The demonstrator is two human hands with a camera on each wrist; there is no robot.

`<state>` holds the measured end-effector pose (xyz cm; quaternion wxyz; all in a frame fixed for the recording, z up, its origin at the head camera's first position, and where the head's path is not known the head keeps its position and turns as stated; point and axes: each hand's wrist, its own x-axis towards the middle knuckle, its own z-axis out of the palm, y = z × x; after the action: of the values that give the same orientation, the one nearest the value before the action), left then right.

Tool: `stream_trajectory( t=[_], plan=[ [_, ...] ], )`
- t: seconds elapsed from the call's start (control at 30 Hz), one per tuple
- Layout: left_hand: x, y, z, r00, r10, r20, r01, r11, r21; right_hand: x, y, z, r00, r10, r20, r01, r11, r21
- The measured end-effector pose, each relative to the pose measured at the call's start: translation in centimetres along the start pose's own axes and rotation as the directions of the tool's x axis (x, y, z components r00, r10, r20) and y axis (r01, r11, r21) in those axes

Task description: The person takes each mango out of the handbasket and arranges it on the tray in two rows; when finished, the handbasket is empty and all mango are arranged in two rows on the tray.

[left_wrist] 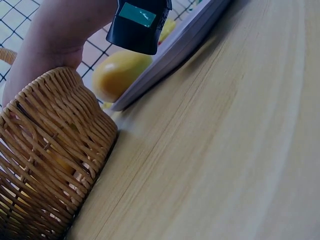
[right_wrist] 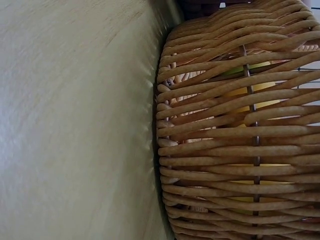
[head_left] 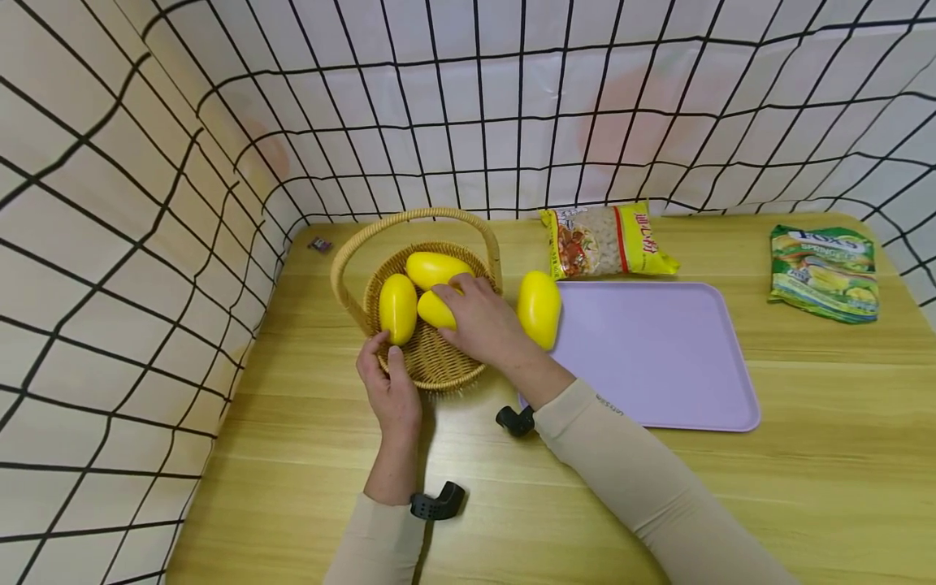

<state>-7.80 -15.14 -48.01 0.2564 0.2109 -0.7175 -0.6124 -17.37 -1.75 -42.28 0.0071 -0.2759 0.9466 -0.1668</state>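
Observation:
A wicker basket (head_left: 439, 366) with an arched handle stands on the table, holding yellow mangoes. My right hand (head_left: 483, 321) reaches over the basket's right side and grips one mango (head_left: 433, 309), whose right part is hidden under the fingers. Beside it in the basket lie a mango (head_left: 398, 309) on the left and another mango (head_left: 439, 266) at the back. At the near left rim, my left hand (head_left: 395, 398) holds the basket between thumb and fingers. In the right wrist view, yellow shows through the woven basket wall (right_wrist: 240, 150).
Right of the basket, a mango (head_left: 539, 309) leans at the left edge of a lilac tray (head_left: 651, 349). Behind the tray lies a yellow-ended food bag (head_left: 607, 241). A green Fox's bag (head_left: 822, 272) lies far right, a small purple packet (head_left: 319, 244) far left. Black-lined netting (head_left: 475, 114) surrounds the table.

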Motion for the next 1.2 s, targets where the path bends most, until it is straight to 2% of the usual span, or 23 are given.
stream_trajectory(
  t=[0.63,0.9,1.2],
  plan=[
    [-0.03,0.04,0.01,1.0,-0.013,0.003,0.013,1.0,0.0,0.05,-0.01,0.0,1.0,0.001,0.009,-0.001,1.0,-0.011],
    [-0.06,0.18,0.07,1.0,0.013,-0.008,-0.013,1.0,-0.003,0.03,-0.01,-0.03,1.0,0.002,0.008,-0.002,1.0,-0.005],
    [-0.02,0.06,0.12,0.999,0.029,-0.012,-0.029,0.999,-0.019,-0.21,0.17,-0.19,0.999,-0.007,-0.052,0.011,0.997,0.077]
  ],
)
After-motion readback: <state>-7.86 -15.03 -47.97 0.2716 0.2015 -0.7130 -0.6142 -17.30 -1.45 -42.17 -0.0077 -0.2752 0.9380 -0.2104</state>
